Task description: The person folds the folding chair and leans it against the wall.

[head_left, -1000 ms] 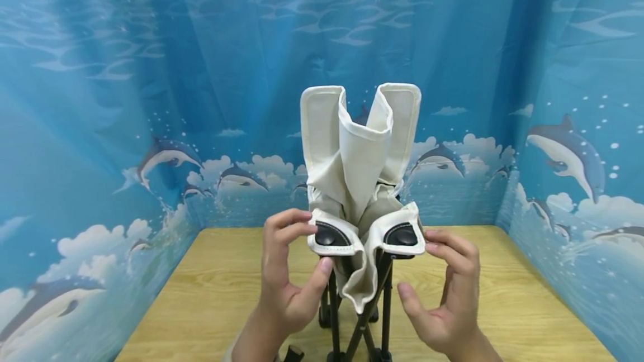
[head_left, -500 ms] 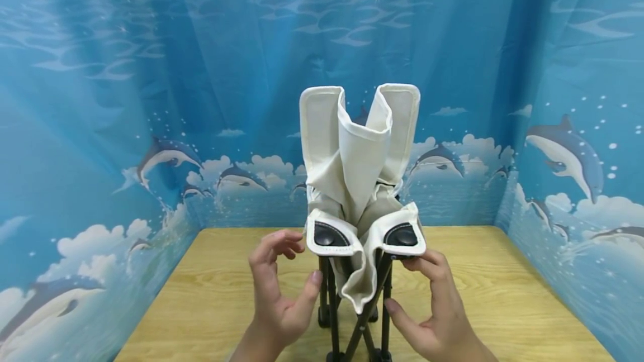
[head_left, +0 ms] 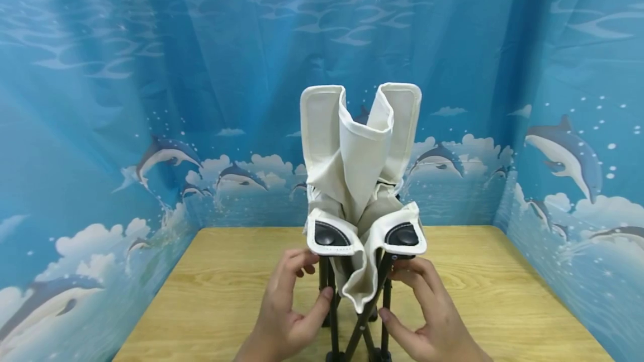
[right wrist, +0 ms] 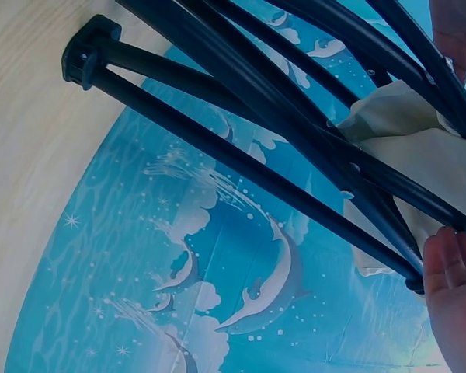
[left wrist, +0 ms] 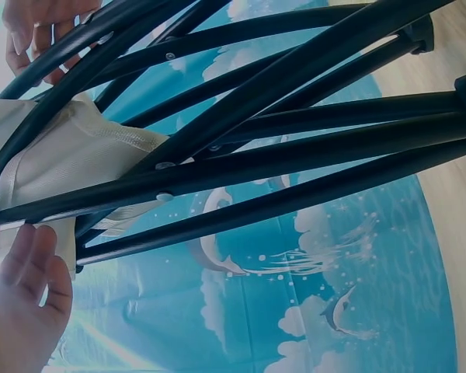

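Note:
A part-folded camping chair with white fabric (head_left: 364,166) and black tube legs (head_left: 334,317) stands upright in front of me. Black corner patches (head_left: 329,234) mark the two front seat corners. My left hand (head_left: 294,306) holds the left front leg just under its corner, thumb in front and fingers bent at the side. On the other side my right hand (head_left: 427,309) grips the right front tubes, its fingertips partly hidden behind them. Crossed tubes (left wrist: 241,116) fill the left wrist view, the left fingers close against one. In the right wrist view the right fingers (right wrist: 450,256) lie along a tube.
The chair's feet (head_left: 377,355) rest on a wood-grain table (head_left: 201,295). A blue curtain (head_left: 241,71) printed with dolphins and clouds closes off the back and both sides. Fabric flaps (head_left: 402,122) rise high at the chair's back.
Both hands have come down from the fabric corners to the tubes beneath them and closed in from the sides. The chair has stayed in place.

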`<state>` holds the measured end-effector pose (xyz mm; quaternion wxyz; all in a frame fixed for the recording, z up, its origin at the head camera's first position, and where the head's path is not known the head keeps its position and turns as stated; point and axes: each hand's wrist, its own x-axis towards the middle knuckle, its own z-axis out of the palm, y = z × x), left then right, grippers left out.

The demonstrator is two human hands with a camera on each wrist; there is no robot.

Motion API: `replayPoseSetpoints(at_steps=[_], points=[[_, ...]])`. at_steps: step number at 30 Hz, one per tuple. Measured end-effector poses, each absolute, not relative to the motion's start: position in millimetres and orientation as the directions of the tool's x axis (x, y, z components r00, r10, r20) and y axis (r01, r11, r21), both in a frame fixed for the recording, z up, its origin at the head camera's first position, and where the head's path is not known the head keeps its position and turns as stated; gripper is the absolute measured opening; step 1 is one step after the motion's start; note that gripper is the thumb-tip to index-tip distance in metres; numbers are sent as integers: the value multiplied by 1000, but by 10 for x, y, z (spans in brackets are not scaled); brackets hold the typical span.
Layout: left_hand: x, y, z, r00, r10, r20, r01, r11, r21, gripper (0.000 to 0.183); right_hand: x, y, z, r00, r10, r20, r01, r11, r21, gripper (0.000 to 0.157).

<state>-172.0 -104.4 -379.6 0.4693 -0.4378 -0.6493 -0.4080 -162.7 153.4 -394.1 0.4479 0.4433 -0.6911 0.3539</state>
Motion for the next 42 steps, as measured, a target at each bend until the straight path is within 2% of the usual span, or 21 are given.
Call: replayPoseSetpoints(at_steps=[9,13,19,23,26,32,39,42], points=[[-1723,-1049,-3840,-137,213,967,938,341,58,34,-1578,1546,-4026,-309,-312,898,-902,395,-173,44],[-1729,-1053,-3873,-142,223,965,934,354,55,33,-1579,1564,-4052,-345,-324,881,-887,420,-192,44],[-1757,-1087,-3991,-189,250,950,916,392,79,31,-1575,1626,-4095,-433,-370,822,-837,504,-214,49],[-1762,-1115,-4077,-208,283,936,913,399,82,28,-1594,1655,-4134,-439,-404,802,-833,517,-196,58],[-1749,-1138,-4123,-256,311,915,901,421,109,28,-1604,1671,-4163,-440,-426,791,-831,527,-179,63],[-1713,-1184,-4171,-378,363,851,839,522,150,29,-1601,1704,-4212,-496,-453,741,-795,579,-178,62],[-1709,-1221,-4201,-374,429,822,823,562,82,29,-1565,1735,-4283,-543,-465,699,-754,637,-162,59],[-1690,-1225,-4220,-427,447,786,806,583,106,31,-1551,1740,-4323,-557,-463,690,-745,645,-168,57]])
